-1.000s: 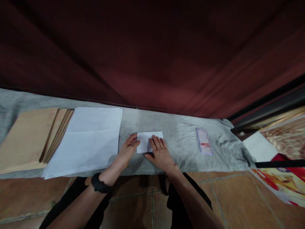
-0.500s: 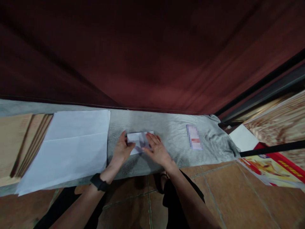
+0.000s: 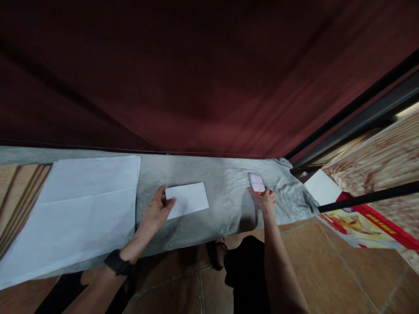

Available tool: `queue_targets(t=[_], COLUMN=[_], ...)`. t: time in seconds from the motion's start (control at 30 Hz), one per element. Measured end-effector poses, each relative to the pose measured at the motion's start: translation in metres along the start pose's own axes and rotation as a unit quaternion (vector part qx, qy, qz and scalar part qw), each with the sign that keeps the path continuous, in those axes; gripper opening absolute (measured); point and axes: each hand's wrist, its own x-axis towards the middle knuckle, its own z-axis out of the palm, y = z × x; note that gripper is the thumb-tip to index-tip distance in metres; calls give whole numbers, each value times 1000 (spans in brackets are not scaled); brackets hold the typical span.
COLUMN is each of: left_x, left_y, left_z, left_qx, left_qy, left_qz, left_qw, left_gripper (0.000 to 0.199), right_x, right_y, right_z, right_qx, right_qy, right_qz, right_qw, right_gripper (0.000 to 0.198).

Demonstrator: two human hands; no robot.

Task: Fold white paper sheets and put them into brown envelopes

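A folded piece of white paper lies on the grey cloth in front of me. My left hand pinches its left edge between thumb and fingers. Farther right, my right hand grips the lower end of a phone. The phone's screen is lit and seems to show timer digits, too small to read fully. My fingers and palm hide the phone's bottom part.
Large white sheets lie stacked on the left, beside brown cardboard pieces. Grey cloth covers the narrow bench along a dark red fabric wall. At right are a black bar and a printed red-yellow box.
My right hand has left the folded paper and moved right onto the phone. The left hand stays at the paper's left edge. The view has shifted slightly.
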Motion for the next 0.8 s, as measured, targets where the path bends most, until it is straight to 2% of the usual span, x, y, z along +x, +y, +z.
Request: queue_targets(t=[0.23,0.57,0.8], left_x=[-3,-5,-4], left_y=[2,-2,-4], left_z=[-3,-2,-3], left_qx=[11,-66,-47], left_qy=[-3,8,-20], left_qz=[13,13,21], left_qw=[1000,998,998], left_gripper=[76,69,79], right_x=[10,17,16], right_y=[0,-1,-5], right_z=[-4,-13,-15], right_qx=[5,-9,-8], right_qy=[-40,-80,-71], right_qz=[22,21,31], right_qw=[999,996,997], right_gripper=[94,97,99])
